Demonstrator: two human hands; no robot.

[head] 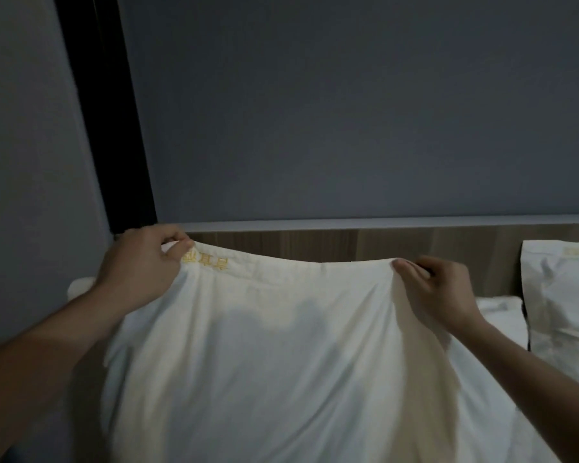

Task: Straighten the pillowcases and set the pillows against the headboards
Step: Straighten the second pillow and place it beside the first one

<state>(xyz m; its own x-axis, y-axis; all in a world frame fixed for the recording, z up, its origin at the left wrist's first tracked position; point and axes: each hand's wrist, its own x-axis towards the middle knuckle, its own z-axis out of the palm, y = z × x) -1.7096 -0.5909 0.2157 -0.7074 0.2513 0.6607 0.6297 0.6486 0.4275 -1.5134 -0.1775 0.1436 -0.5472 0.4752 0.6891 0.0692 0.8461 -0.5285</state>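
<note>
A person's left hand and right hand each pinch the white pillowcase's far edge near the wooden headboard; an even, taut outward pull would likely smooth its folds.

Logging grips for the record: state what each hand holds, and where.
Both hold the pillowcase by its top edge: left hand pinches the corner by the gold embroidery, right hand the other end.

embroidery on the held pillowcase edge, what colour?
Yellow-gold embroidery on the white pillowcase, beside the left hand; head view.
</note>
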